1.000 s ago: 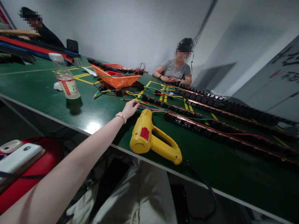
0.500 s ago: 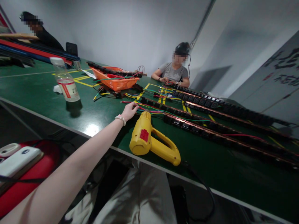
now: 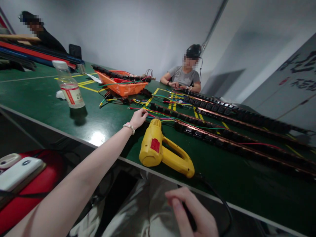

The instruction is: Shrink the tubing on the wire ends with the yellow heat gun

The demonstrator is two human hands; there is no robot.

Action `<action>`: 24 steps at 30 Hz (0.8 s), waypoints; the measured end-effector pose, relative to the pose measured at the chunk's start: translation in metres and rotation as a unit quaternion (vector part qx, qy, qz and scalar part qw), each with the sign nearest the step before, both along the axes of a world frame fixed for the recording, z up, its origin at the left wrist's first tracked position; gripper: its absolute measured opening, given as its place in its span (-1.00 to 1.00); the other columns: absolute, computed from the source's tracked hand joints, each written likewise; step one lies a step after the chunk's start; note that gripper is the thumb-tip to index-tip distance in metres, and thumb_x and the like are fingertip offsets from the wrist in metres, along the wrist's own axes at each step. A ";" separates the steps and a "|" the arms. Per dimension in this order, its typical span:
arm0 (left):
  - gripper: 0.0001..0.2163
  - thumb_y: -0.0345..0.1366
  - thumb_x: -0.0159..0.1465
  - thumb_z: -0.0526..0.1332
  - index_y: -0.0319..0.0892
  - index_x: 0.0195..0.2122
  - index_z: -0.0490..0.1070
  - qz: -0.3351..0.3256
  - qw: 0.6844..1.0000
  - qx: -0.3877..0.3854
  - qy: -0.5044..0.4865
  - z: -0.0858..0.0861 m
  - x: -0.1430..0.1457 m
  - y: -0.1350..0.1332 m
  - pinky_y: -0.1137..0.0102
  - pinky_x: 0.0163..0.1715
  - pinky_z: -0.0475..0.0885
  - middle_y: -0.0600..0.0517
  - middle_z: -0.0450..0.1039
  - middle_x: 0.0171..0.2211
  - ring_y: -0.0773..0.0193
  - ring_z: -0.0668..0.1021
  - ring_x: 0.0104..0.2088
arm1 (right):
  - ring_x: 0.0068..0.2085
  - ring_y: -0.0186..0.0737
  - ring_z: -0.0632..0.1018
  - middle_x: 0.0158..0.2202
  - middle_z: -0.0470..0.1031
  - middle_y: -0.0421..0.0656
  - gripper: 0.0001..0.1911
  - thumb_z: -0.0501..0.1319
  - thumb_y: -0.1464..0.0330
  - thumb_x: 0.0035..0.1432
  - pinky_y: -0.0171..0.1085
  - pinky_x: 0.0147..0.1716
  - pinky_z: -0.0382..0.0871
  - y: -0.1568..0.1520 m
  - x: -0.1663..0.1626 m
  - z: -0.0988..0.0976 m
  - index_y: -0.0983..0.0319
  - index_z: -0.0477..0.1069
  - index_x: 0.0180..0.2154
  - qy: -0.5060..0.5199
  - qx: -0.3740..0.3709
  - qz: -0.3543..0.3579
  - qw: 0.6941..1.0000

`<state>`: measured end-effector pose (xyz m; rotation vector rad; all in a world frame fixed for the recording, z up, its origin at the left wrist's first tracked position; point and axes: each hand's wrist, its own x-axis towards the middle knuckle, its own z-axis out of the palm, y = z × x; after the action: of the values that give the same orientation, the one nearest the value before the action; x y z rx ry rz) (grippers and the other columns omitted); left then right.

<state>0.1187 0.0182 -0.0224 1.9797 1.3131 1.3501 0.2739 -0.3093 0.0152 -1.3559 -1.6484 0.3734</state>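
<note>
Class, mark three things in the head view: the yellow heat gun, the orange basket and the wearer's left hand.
Yellow heat gun (image 3: pixel 155 155): head view, on its main body.
Orange basket (image 3: pixel 132 89): head view, on its near wall.
Left hand (image 3: pixel 138 118): head view, on the back of it.

Near the centre, a heat gun of smooth yellow plastic with a soft sheen. The green tabletop is smooth and glossy, with a bright patch of glare at left. Also left, a bottle of clear, shiny plastic. Farther off, a basket of orange plastic, its wall perforated. Right, bars of gleaming copper-coloured metal. Smooth, plastic-coated wires. Near, trousers of creased, matt, pale cloth. Far, a smooth, matt wall.
</note>
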 end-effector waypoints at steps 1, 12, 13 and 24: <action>-0.87 -0.25 0.19 0.11 -0.19 -0.39 0.35 0.000 1.000 0.000 0.000 0.000 0.000 0.000 0.42 -0.37 0.36 0.04 0.43 -0.44 0.32 0.45 -0.44 | -0.36 -0.30 0.47 -0.39 0.45 -0.21 -0.82 0.03 0.31 0.23 -0.32 -0.38 0.30 0.008 0.002 0.009 0.13 0.38 -0.31 -0.003 0.005 -0.027 1.000; -0.86 -0.25 0.20 0.10 -0.20 -0.39 0.35 -0.005 1.000 -0.005 -0.005 -0.001 0.002 0.002 0.44 -0.41 0.36 0.04 0.42 -0.46 0.33 0.44 -0.48 | -0.10 -0.01 0.45 -0.09 0.43 -0.03 -0.18 0.12 -0.16 -0.04 -0.09 -0.14 0.28 0.094 0.008 0.000 0.24 0.20 0.10 -0.320 -0.040 -0.042 0.946; -0.86 -0.25 0.20 0.10 -0.20 -0.39 0.35 -0.005 1.000 -0.003 -0.004 -0.001 0.002 0.002 0.44 -0.41 0.35 0.04 0.42 -0.46 0.33 0.44 -0.47 | -0.12 -0.01 0.46 -0.11 0.44 -0.04 -0.15 0.15 -0.19 -0.11 -0.10 -0.15 0.29 0.097 0.011 0.002 0.24 0.22 0.08 -0.328 -0.048 -0.029 0.943; -0.88 -0.29 0.18 0.10 -0.20 -0.41 0.36 0.001 1.000 -0.004 0.016 0.000 0.001 0.004 0.40 -0.29 0.36 0.01 0.46 -0.40 0.29 0.46 -0.37 | -0.23 -0.08 0.51 -0.26 0.50 -0.04 -0.23 0.11 -0.23 -0.14 -0.17 -0.23 0.26 0.113 0.011 -0.007 0.28 0.34 -0.14 -0.354 0.036 -0.018 0.934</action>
<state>0.1194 0.0223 -0.0219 2.0031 1.3317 1.3173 0.2853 -0.1965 0.0077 -1.5638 -2.1811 -0.2383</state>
